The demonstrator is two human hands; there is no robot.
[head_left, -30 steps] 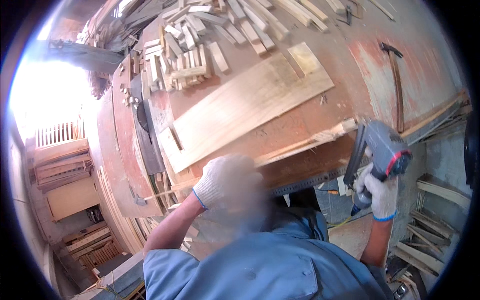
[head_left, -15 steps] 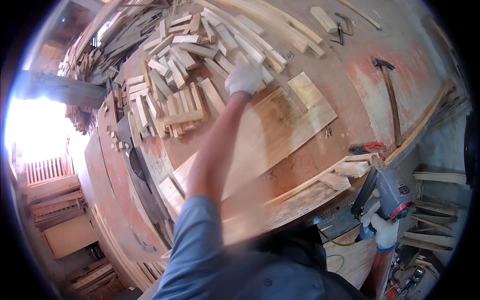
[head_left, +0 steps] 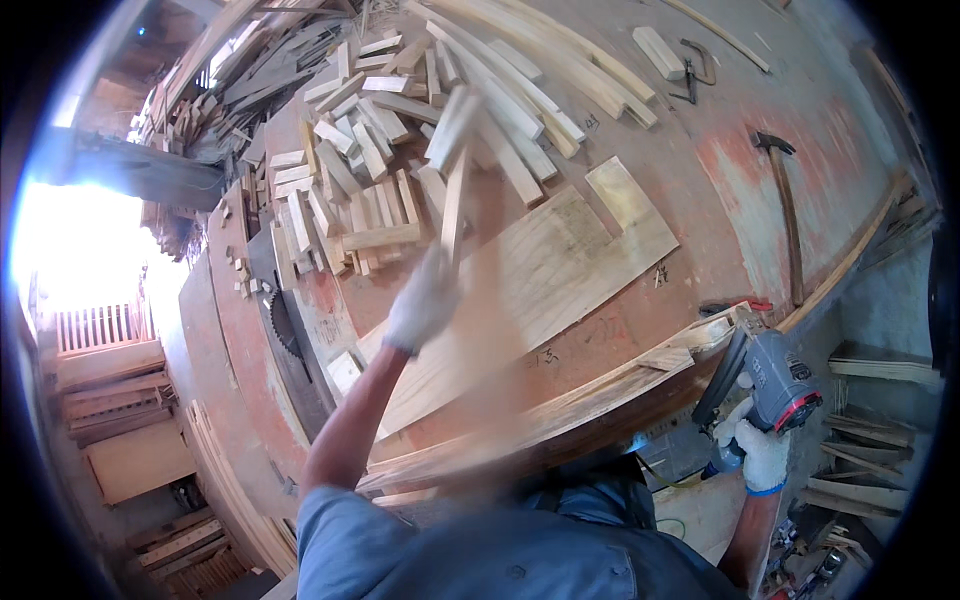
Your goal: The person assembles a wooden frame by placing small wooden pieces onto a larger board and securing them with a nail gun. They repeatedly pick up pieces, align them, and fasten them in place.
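My left hand [head_left: 424, 303], in a white work glove and slightly blurred, is closed on the near end of a pale wooden strip [head_left: 455, 205]. The strip points away from me towards a heap of short wood pieces [head_left: 375, 205]. Beneath the hand lies a flat plywood panel [head_left: 530, 270] with a dark stain. At the lower right my right hand [head_left: 762, 455], also gloved, grips a nail gun [head_left: 783, 375] with a grey body and a red ring, just off the bench's near edge. A blurred tan streak runs down the middle; I cannot make out what it is.
The reddish bench [head_left: 610, 325] carries a claw hammer [head_left: 782, 200], red-handled pliers [head_left: 735, 305] and a clamp [head_left: 693, 72]. Long boards [head_left: 560, 65] lie at the far side. A toothed saw blade [head_left: 283, 325] sits at the left. Wood pieces [head_left: 665, 358] line the near edge.
My left hand has come back from the wood heap towards me and now has a wooden strip in it. The right hand with the nail gun has hardly moved.
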